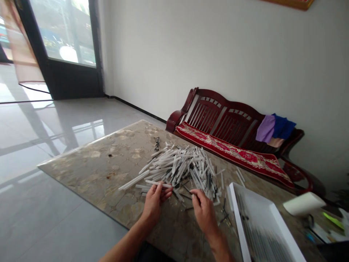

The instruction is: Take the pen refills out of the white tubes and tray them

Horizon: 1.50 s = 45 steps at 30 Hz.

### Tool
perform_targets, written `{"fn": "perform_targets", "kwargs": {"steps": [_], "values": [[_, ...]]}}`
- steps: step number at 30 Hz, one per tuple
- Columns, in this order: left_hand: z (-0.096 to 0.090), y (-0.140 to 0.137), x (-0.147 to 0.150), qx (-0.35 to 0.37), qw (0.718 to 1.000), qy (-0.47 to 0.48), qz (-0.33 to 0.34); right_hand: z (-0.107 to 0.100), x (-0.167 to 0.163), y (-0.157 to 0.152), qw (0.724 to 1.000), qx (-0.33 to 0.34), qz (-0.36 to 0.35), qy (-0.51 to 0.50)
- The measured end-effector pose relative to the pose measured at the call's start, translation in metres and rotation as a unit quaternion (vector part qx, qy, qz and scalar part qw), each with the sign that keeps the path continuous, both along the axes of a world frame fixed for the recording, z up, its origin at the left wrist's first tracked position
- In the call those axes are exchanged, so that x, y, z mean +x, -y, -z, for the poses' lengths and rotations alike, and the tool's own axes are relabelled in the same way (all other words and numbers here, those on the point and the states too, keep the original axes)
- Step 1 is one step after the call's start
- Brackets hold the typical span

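Note:
My left hand (154, 202) is closed, pinching a slim white tube (152, 182) between thumb and fingers. My right hand (204, 211) is also closed, its thumb and forefinger on a thin dark stick (187, 188) that points toward the pile. Just beyond both hands lies a large loose pile of white tubes (188, 162), with dark and grey thin pieces mixed in. To the right of my right hand stands a shallow white box (237, 222) with many thin dark rods (261, 236) laid side by side in it.
The patterned table (95, 163) holds a small dark bundle (157, 143) behind the pile and a white roll (304, 203) at the right. A green item (333, 220) lies beyond the box. Behind the table stands a dark red wooden bench (215, 112).

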<state>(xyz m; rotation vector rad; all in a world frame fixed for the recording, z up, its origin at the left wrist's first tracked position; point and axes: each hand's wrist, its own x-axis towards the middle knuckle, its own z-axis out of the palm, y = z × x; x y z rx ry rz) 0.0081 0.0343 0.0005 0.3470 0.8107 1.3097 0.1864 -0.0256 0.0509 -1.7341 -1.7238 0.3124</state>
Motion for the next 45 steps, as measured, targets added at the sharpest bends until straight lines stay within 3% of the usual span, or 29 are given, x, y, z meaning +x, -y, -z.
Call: {"fn": "perform_targets", "kwargs": {"steps": [3,10,21,23,26,29,30,32,35,45], "values": [[-0.002,0.000,0.000,-0.007,1.000,0.009,-0.001,0.003,-0.010,0.009,0.999,0.017,-0.022,-0.045],[-0.002,0.000,0.000,-0.007,1.000,0.011,0.017,0.006,-0.016,0.002,0.999,0.006,-0.024,-0.030],[0.001,0.005,0.004,0.053,0.995,-0.044,0.065,-0.011,-0.021,0.006,0.992,0.026,-0.041,0.119],[0.000,0.006,0.003,0.062,0.994,-0.041,0.082,-0.014,-0.025,0.005,0.995,0.014,-0.054,0.078],[-0.003,0.003,-0.001,0.038,0.995,0.003,0.088,-0.015,-0.026,-0.001,0.991,-0.026,-0.074,-0.108],[-0.007,-0.001,-0.006,-0.020,0.995,0.080,0.058,-0.012,-0.019,-0.015,0.964,-0.028,-0.014,-0.264],[-0.008,-0.002,-0.007,-0.034,0.993,0.100,0.045,-0.009,-0.016,-0.021,0.969,-0.024,0.018,-0.243],[-0.009,-0.003,-0.008,-0.050,0.991,0.124,0.028,-0.003,-0.013,-0.035,0.992,-0.032,0.060,-0.105],[-0.010,-0.003,-0.008,-0.056,0.990,0.130,0.025,0.006,-0.017,-0.053,0.993,-0.066,0.047,0.088],[-0.010,-0.003,-0.005,-0.045,0.991,0.120,0.043,0.007,-0.042,-0.077,0.965,-0.124,0.004,0.230]]}}
